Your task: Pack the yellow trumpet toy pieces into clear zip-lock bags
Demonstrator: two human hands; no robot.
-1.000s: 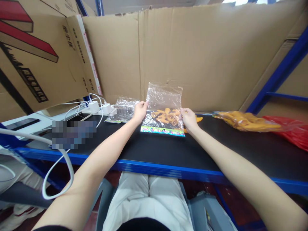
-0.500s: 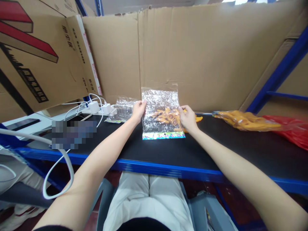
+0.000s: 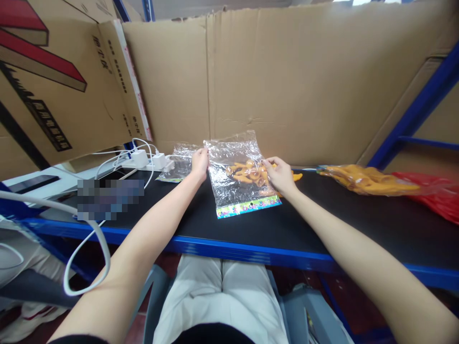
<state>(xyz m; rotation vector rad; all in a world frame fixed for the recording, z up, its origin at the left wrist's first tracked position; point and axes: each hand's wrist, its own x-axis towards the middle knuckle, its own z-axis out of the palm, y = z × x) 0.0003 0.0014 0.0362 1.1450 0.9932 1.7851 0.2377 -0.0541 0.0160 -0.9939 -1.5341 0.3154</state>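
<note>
Clear bag point(image 3: 234, 188) now tilted, lower vs before — left hand point(image 3: 200, 163) pinches its edge, right hand point(image 3: 281, 176) prob. too.

I see a white power strip point(image 3: 147, 165) on the black table point(image 3: 322, 229), a cardboard wall point(image 3: 304, 81) standing behind it, and a red bag point(image 3: 435, 197) far right.

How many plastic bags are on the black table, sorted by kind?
Clear with orange pieces: 2, the held bag and the right bag
Clear and empty: 1, the flat bag
Red: 1, the red bag
Total: 4
</note>
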